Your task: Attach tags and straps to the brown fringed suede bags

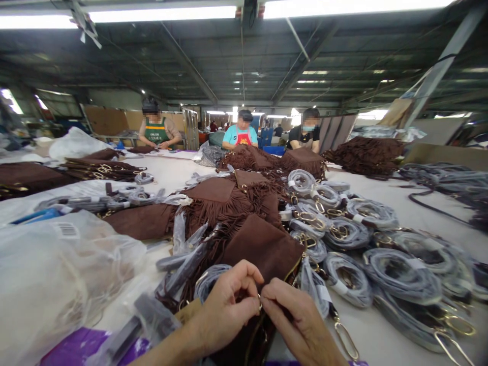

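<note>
A dark brown fringed bag (263, 246) with a gold zipper lies in front of me on the table. Over its near edge, both my hands meet at a small gold-coloured metal ring (260, 303). My left hand (232, 300) is closed, thumb and forefinger pinched at the ring's left side. My right hand (292, 315) is closed too, its fingertips pressed together at the ring's right side. The fingers partly hide the ring, and what it is joined to cannot be made out. A coiled strap in grey wrap (211, 279) lies just behind my left hand.
Wrapped coiled straps (348, 279) with gold clasps crowd the right side. More brown fringed bags (211, 190) are piled ahead. A clear plastic bag (64, 274) and purple packaging (91, 348) lie at left. Several people work across the white table (168, 170), one in a green apron (155, 133).
</note>
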The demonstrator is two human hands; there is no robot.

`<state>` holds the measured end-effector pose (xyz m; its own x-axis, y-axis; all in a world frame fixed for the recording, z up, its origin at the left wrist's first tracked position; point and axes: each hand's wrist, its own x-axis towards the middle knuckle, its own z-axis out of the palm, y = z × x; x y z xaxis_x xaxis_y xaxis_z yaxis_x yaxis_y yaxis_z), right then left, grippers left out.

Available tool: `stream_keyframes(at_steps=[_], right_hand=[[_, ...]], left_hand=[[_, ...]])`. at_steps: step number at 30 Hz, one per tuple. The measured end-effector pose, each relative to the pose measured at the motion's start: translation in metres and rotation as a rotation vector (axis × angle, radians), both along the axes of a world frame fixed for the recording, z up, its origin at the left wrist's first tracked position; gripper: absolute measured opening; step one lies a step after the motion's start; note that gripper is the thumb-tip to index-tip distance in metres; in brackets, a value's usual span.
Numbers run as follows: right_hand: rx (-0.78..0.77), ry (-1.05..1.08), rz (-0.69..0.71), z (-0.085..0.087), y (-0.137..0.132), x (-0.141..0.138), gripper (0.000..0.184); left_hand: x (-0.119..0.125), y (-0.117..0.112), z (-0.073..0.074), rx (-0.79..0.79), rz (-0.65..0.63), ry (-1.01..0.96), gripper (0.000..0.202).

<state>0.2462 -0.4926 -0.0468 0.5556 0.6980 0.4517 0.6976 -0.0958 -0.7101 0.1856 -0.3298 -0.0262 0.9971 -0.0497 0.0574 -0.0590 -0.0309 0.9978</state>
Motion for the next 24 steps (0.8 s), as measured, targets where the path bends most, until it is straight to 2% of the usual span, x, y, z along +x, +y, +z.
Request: stream_keyframes(at_steps=[4,11,15,17,20,22,24], right_hand=[[-0.068,-0.008,0.032,0.003,-0.004,-0.001,0.026],[-0.119,0.036,0.072,0.004,-0.002,-0.003,0.025],[-0.141,0.096,0.066,0.009,-0.007,-0.002,0.028],[-0.110,0.050,-0.017,0.016,-0.008,0.003,0.034],[-0.108,-0.107,-0.209,0.032,0.004,0.012,0.032],[-0.289,-0.220,-0.235,0.042,0.024,0.016,0.019],[-0.565,-0.297,-0.192,0.047,0.050,0.017,0.012]], left_hand=[[0.001,-0.001,0.000,0.063,-0.019,-0.034,0.018],[0.001,-0.004,-0.006,0.043,-0.031,-0.032,0.018],[0.005,0.005,0.004,0.080,-0.079,-0.056,0.016],[0.008,0.014,0.013,0.064,0.003,-0.136,0.014],[0.010,0.027,0.023,0.012,0.304,-0.311,0.008],[0.007,0.032,0.023,0.025,0.464,-0.434,0.004],[0.000,0.033,0.020,0.155,0.497,-0.583,0.008]])
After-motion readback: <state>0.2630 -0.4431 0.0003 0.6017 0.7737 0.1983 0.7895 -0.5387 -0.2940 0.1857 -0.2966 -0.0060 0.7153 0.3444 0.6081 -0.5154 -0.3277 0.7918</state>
